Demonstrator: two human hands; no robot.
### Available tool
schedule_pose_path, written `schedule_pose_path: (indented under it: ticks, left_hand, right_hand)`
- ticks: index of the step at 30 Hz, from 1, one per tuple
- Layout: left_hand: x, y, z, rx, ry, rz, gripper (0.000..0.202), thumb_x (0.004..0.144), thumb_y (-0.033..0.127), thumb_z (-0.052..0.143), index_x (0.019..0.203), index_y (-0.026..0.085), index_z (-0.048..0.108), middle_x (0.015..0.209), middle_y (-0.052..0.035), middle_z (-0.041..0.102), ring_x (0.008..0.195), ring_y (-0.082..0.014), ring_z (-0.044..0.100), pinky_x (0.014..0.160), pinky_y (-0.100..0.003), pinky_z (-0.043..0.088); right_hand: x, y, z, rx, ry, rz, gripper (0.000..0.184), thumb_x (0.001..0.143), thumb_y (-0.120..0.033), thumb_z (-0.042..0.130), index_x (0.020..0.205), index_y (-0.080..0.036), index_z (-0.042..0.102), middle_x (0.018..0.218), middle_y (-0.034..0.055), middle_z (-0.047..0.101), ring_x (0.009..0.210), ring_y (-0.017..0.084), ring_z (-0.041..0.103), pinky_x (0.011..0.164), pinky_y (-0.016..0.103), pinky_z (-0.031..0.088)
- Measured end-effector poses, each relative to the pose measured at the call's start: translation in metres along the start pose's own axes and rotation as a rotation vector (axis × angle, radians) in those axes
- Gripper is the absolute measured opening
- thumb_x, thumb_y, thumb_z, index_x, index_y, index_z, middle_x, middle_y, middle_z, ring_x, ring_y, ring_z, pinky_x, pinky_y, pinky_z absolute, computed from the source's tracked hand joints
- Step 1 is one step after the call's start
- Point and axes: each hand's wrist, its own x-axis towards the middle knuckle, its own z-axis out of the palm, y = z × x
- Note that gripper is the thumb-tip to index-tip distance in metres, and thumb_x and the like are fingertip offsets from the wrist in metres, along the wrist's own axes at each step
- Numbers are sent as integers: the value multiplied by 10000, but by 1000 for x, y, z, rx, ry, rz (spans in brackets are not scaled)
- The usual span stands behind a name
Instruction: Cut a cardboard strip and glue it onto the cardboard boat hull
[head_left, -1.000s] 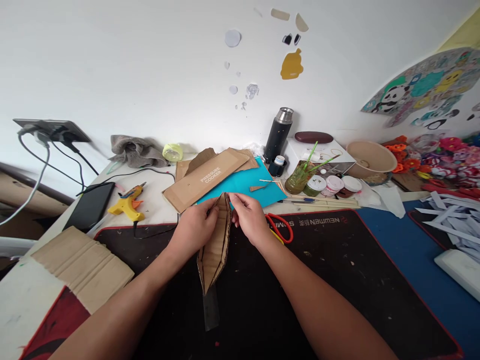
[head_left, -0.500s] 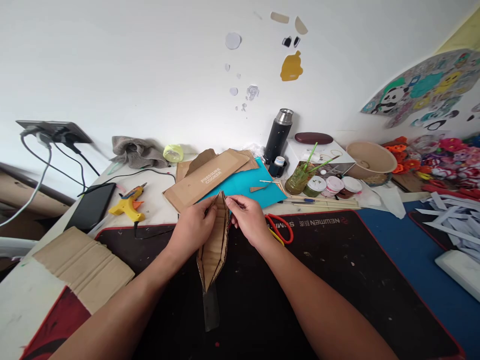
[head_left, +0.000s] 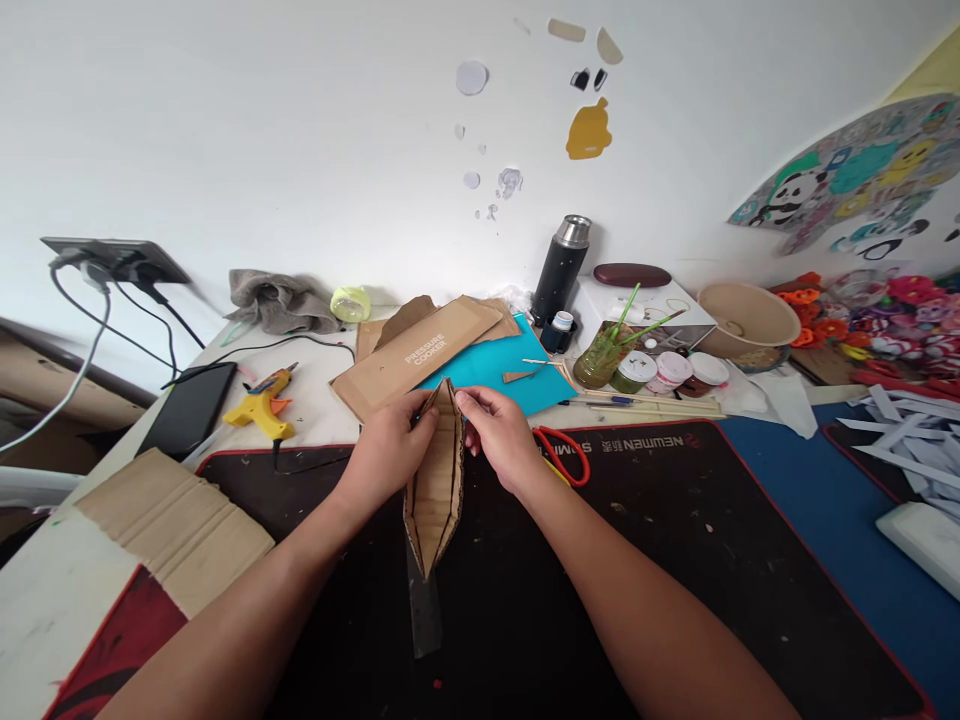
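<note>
Left hand (head_left: 390,452): grip was closed on cardboard boat (head_left: 435,488), left wall.
Right hand (head_left: 501,435): grip was pinched on its far tip.
Scissors (head_left: 562,455): just right.

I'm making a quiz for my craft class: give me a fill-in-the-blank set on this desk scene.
1. Both the left hand and right hand hold a boat-shaped piece made of ____.
2. The glue gun is ____ in colour.
3. The scissors have ____ handles.
4. The brown strip is printed "PRESSURE ____".

Missing words: cardboard; yellow; red; COOKER
</note>
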Motion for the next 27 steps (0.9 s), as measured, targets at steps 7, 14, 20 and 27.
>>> schedule_pose_path:
  ticks: [7,14,20,27]
  left_hand:
    - [3,-3,-4,-125,124,-59,336,1002,456,530,1089,217,748,1045,-56,833,994,-296,746,856,-371,515]
    - [4,3,-8,-233,250,-67,342,984,457,558,1119,209,751,1066,-49,829,974,-270,728,878,-362,522]
    - [5,0,-7,-277,174,-80,324,953,475,592,1088,216,732,1059,-47,809,1016,-282,730,941,-391,528]
    - [8,-8,-7,-438,-57,-100,466,861,521,794,1177,182,744,1141,-97,827,1081,-339,753,925,-430,586]
  right_hand:
    - [0,4,0,-93,-47,-26,542,967,-707,680,1118,-195,777,632,-41,586,538,161,547,480,269,409]
    - [-10,0,7,-295,-130,-114,372,1002,-568,702,1054,-206,772,934,40,772,839,224,693,721,313,507]
    - [-11,-1,9,-398,-147,-82,214,989,-393,707,896,-202,728,848,16,759,807,216,676,718,304,466]
    - [-7,-4,2,-384,-123,-92,201,972,-390,701,949,-196,751,868,16,761,814,212,670,695,294,457]
